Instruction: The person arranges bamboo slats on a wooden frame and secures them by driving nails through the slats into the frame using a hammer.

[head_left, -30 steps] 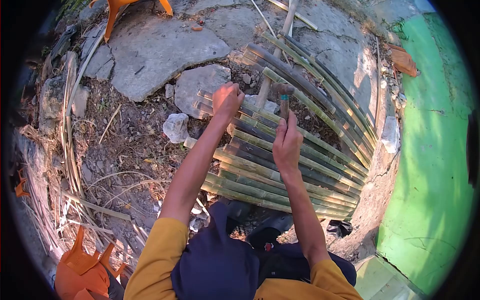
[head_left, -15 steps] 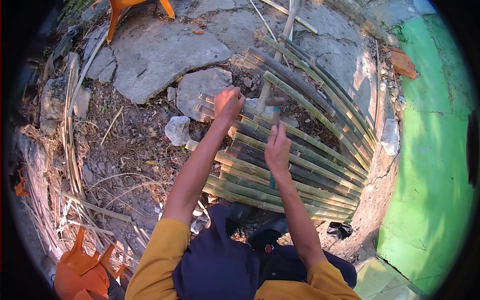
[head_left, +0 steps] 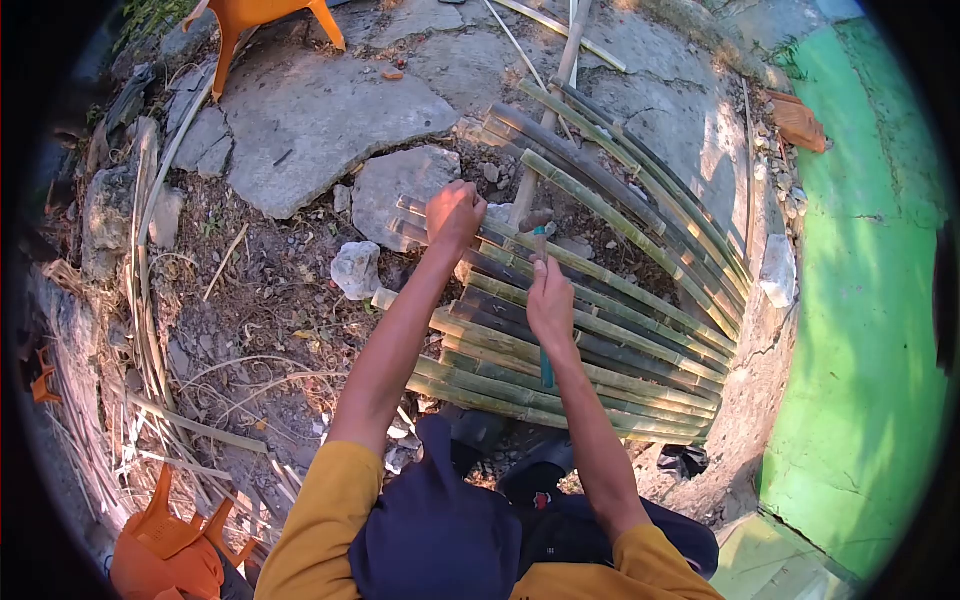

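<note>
Far left, bottom corner: orange plastic chair (head_left: 165,545), with a bundle of loose bamboo strips (head_left: 140,290) running up the dirt above it. Second orange chair (head_left: 262,14) at the top edge, legs by a big flat slab (head_left: 320,105). Pale rock (head_left: 356,268) sits in the dirt just left of the work. Your left hand (head_left: 455,213) is curled into a fist, knuckles up, resting on the upper-left ends of the bamboo slat panel (head_left: 610,345). Fingers are closed tight, but I can't tell whether anything is pinched inside. Just right of it, your right hand (head_left: 551,305) is wrapped fully around the handle of the hammer (head_left: 539,228). Hammer head sits close beside your left fist, over the slats near the top of the panel. Can't confirm from this angle whether it touches a slat. The teal butt end of the handle sticks out below your right palm, over the lower slats. Panel lies flat on the ground in front of your knees, slats side by side, fanning toward the right. A cross pole (head_left: 548,120) runs from the upper slats toward the top edge. Right of the panel: a white stone (head_left: 778,270) near the slat ends, then the green painted surface (head_left: 870,300) fills the right side.
</note>
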A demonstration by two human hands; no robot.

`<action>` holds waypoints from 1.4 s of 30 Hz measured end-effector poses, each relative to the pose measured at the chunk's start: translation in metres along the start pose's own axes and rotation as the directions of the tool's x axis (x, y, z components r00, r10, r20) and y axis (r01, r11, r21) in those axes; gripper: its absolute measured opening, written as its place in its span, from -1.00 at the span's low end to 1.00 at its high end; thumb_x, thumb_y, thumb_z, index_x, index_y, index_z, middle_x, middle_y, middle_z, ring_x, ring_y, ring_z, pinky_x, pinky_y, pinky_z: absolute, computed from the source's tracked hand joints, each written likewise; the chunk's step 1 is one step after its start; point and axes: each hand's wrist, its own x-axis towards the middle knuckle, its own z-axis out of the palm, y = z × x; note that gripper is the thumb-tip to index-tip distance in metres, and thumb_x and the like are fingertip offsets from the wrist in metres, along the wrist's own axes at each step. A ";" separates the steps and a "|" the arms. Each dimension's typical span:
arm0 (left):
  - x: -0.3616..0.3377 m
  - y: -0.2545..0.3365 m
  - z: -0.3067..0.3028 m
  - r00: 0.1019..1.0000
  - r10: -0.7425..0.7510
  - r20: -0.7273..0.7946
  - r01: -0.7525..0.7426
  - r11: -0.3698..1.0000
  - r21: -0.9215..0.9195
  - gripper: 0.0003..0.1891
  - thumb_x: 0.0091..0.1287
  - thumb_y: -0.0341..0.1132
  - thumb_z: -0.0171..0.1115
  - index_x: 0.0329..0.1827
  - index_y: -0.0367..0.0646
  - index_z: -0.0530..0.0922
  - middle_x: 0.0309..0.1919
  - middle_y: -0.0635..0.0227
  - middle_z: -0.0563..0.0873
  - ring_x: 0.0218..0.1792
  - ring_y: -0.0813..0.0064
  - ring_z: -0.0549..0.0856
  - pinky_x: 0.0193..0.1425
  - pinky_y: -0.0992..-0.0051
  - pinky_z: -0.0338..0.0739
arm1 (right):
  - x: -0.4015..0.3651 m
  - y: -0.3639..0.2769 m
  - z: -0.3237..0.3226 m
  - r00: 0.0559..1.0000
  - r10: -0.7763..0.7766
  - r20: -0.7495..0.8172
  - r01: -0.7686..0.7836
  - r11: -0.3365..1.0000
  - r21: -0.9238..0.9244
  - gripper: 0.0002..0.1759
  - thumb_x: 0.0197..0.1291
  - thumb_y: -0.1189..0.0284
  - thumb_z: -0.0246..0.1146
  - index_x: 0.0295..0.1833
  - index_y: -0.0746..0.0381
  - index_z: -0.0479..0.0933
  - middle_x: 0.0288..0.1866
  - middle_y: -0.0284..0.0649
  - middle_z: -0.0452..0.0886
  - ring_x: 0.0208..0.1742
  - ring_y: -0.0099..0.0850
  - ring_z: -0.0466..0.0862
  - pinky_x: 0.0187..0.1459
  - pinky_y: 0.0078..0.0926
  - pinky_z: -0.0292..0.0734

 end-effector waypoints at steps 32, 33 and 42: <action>-0.001 -0.005 0.002 0.991 0.089 -0.101 -0.093 0.995 -0.038 -0.79 0.19 -0.29 0.43 -0.47 -0.21 0.59 -0.37 0.21 0.70 -0.14 0.09 0.70 -0.10 0.09 0.62 | 0.013 -0.031 -0.050 0.908 0.329 0.259 -0.408 0.555 0.725 -0.53 0.73 0.06 -0.14 0.16 0.20 0.51 -0.55 -0.50 0.22 -0.68 -0.74 0.21 -0.71 -0.66 0.10; -0.001 -0.004 0.002 0.994 0.077 -0.081 -0.079 0.997 -0.023 -0.80 0.19 -0.30 0.45 -0.45 -0.20 0.62 -0.35 0.20 0.71 -0.13 0.08 0.71 -0.04 0.09 0.63 | 0.012 -0.034 -0.050 0.907 0.332 0.260 -0.410 0.553 0.725 -0.53 0.73 0.06 -0.14 0.16 0.20 0.51 -0.55 -0.50 0.22 -0.68 -0.74 0.21 -0.71 -0.66 0.10; -0.001 -0.006 0.007 0.993 0.070 -0.093 -0.073 0.997 -0.035 -0.80 0.22 -0.30 0.41 -0.45 -0.22 0.61 -0.35 0.17 0.70 -0.17 0.05 0.72 -0.09 0.08 0.62 | 0.013 -0.024 -0.034 0.865 0.366 0.343 -0.500 0.666 0.553 -0.55 0.72 0.08 -0.11 0.03 0.19 0.54 -0.54 -0.42 0.36 -0.67 -0.67 0.29 -0.66 -0.57 0.19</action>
